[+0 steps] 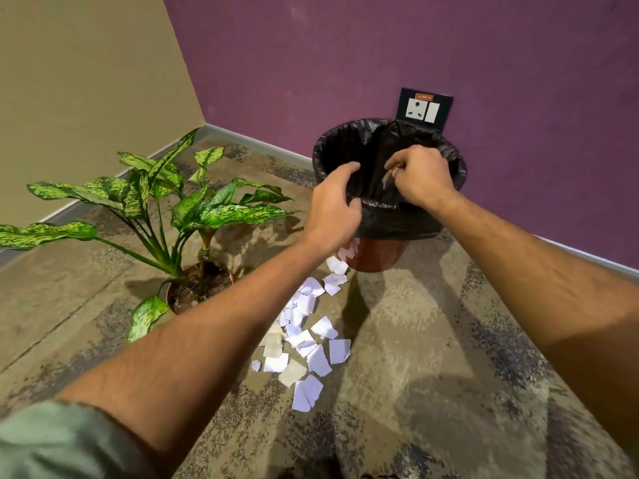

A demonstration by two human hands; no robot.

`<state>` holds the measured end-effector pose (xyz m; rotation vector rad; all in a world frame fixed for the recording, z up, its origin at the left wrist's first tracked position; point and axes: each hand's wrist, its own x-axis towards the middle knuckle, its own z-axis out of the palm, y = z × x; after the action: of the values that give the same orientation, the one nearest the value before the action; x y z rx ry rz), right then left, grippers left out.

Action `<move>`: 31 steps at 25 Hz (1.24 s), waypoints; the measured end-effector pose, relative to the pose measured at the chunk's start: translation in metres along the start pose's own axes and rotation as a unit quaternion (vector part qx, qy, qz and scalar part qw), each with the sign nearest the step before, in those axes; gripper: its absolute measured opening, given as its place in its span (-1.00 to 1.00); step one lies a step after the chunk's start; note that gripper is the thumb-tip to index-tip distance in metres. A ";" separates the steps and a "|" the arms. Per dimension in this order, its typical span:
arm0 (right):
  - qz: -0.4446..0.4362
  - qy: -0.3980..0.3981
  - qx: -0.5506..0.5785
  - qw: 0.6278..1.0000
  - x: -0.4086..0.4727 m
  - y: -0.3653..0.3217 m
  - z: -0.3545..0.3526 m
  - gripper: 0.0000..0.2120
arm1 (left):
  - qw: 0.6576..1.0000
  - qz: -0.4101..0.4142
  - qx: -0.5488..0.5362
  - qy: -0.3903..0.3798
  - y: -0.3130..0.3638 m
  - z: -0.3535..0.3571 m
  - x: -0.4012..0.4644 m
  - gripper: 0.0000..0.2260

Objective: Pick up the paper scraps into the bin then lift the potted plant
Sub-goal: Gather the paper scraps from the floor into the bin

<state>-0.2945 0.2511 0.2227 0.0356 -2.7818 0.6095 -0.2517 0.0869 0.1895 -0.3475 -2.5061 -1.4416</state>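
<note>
Potted plant, the largest thing here, stands on the carpeted floor in the left half of the frame, untouched, its mottled leaves spreading wide. The bin, upper centre right, is lined with a black bag and sits against the purple wall below a socket plate. The left hand grips the bag's near rim, thumb outside and fingers curled over the edge. The right hand hangs over the bin mouth with fingers bunched; it seems to pinch something pale, though I cannot tell what. Paper scraps trail across the floor from the bin's foot toward lower centre. The scrap-clearing step is in hand and looks far from finished; next, one hand must drop to the nearest scraps and gather a bunch.
</note>
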 end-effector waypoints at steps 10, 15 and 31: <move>-0.266 -0.084 0.001 0.960 -0.078 -0.023 0.054 -0.75 | 0.973 -0.134 0.139 -0.123 -0.105 -0.019 -0.142 -0.44; -0.194 -0.354 -0.073 0.912 -0.142 0.001 0.129 -0.50 | 0.871 -0.402 0.219 -0.181 -0.170 -0.038 -0.196 0.08; -0.206 -0.465 -0.114 0.853 -0.221 0.018 0.241 0.18 | 0.898 -0.379 0.142 -0.171 -0.195 -0.003 -0.228 -0.07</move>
<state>-0.1517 0.1599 -0.0573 1.1270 -3.5304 0.1326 -0.0976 -0.0312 -0.0387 0.5471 -3.2966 -1.2562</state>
